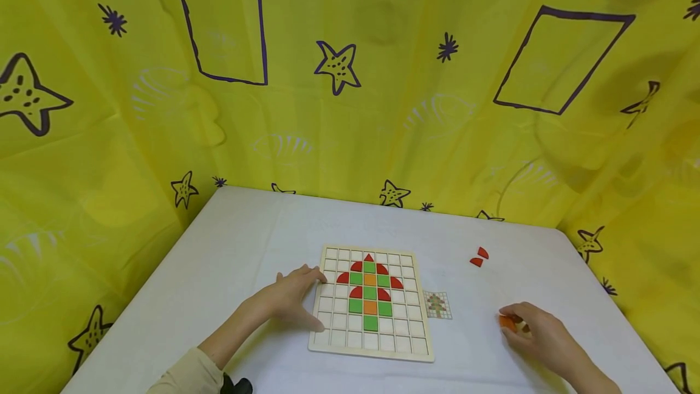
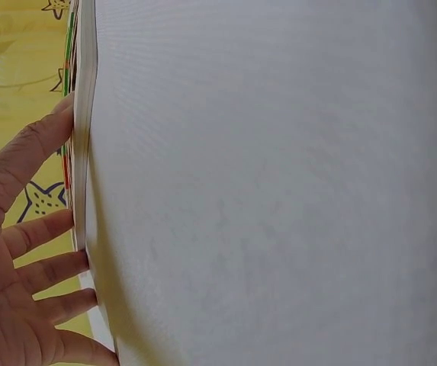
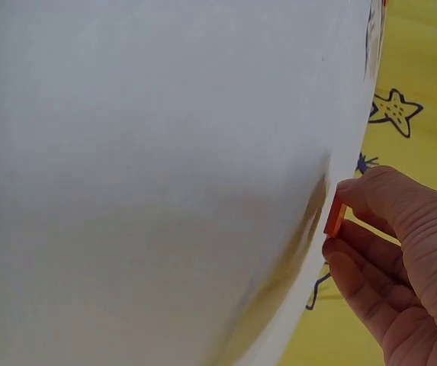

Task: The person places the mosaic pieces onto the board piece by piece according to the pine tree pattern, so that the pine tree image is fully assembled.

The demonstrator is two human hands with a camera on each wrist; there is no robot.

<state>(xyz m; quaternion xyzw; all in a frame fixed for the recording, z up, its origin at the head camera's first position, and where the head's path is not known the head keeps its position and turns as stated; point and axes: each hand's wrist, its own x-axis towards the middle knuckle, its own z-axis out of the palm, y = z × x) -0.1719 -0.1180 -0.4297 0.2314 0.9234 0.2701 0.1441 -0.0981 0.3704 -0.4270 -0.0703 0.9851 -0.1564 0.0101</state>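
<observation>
A wooden grid board lies on the white table, with green, orange and red pieces set in a tree shape. My left hand rests at the board's left edge, thumb and fingers spread and touching its rim; the left wrist view shows the same hand against the board's side. To the right of the board, my right hand pinches an orange tile between thumb and fingers, just above or on the table. In the right wrist view the tile appears edge-on.
A small printed pattern card lies against the board's right side. Two red quarter-circle pieces lie farther back on the right. A yellow curtain with drawn starfish surrounds the white table. Something dark shows by the left sleeve.
</observation>
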